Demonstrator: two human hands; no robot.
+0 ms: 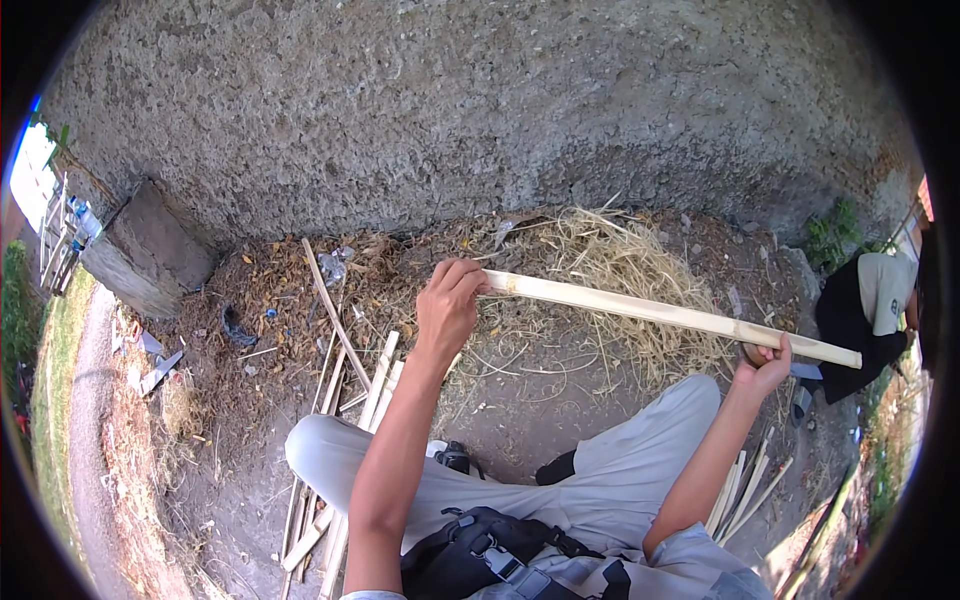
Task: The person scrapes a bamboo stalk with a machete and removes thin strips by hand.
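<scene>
A long, pale bamboo strip [620, 302] stretches across in front of me, above my crossed legs, sloping down to the right. My left hand [447, 305] is closed on its left end, fingers bent over the top. Close to the other end, my right hand [765, 372] grips the strip from below, thumb up against it. A knife seems to be in that same hand: its rounded brown handle end [752, 353] peeks out on one side, and a flat grey blade [806, 371] on the other. The fingers hide the rest of it.
Curly bamboo shavings [625, 290] are heaped by the rough wall [480, 120]. More strips [385, 375] lie beside my left knee, others [745, 490] by my right hip. A concrete block [150, 250] stands at left. Another person [870, 320] sits at far right.
</scene>
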